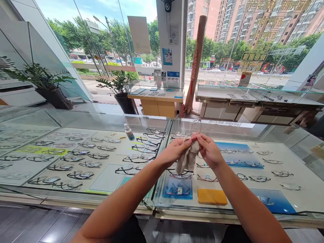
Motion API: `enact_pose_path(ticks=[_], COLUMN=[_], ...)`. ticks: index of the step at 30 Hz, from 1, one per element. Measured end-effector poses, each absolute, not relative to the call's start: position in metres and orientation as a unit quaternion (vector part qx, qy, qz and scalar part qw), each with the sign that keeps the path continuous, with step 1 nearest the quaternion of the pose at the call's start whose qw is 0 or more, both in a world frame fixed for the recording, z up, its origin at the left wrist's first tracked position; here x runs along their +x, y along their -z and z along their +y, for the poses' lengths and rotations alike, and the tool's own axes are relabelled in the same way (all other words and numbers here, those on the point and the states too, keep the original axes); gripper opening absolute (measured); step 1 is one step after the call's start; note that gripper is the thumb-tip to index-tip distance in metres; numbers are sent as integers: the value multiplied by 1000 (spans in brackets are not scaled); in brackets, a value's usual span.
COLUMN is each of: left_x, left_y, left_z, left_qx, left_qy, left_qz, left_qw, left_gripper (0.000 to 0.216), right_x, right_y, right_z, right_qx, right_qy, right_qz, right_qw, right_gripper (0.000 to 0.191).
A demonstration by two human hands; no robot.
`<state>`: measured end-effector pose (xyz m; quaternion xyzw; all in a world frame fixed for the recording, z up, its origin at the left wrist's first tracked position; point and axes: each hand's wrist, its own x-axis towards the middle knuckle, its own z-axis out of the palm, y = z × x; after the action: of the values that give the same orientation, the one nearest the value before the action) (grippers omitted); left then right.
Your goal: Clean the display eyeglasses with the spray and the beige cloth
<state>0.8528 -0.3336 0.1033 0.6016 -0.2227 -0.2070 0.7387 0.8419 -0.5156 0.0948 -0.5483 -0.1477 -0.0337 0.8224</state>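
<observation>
My left hand (179, 148) is closed on a pale beige cloth (186, 161), which hangs in folds below the fingers. My right hand (209, 150) pinches a pair of thin-rimmed eyeglasses (195, 126); one clear lens stands upright above the fingertips, while the other part is hidden by the cloth and fingers. The fingertips of both hands meet at the cloth, above a glass display case. A small white spray bottle (129, 132) with a blue label stands to the left. Nearer to me, a yellow folded cloth or pouch (212, 196) lies below my hands.
Glass display cases (162, 194) with rows of eyeglasses (80, 174) span the space before me. Beyond them are potted plants (124, 101), a yellow-fronted cabinet (158, 107), a leaning wooden post (196, 64) and more display counters (222, 109) beside the windows.
</observation>
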Motion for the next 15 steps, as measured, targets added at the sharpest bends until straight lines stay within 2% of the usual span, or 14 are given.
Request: enact_pose_path(ticks=[8, 15], left_x=[849, 844], left_y=[-107, -101], left_z=[-331, -345], left_qx=[611, 632], left_qy=[230, 130], left_qz=[-264, -254], left_qw=[710, 720], left_gripper=[58, 59], right_x=[841, 840], right_y=[-95, -93], right_z=[-516, -512], right_qx=[-545, -534], right_qy=[40, 28], right_qz=[-144, -129], right_qw=[825, 835], right_gripper=[47, 47])
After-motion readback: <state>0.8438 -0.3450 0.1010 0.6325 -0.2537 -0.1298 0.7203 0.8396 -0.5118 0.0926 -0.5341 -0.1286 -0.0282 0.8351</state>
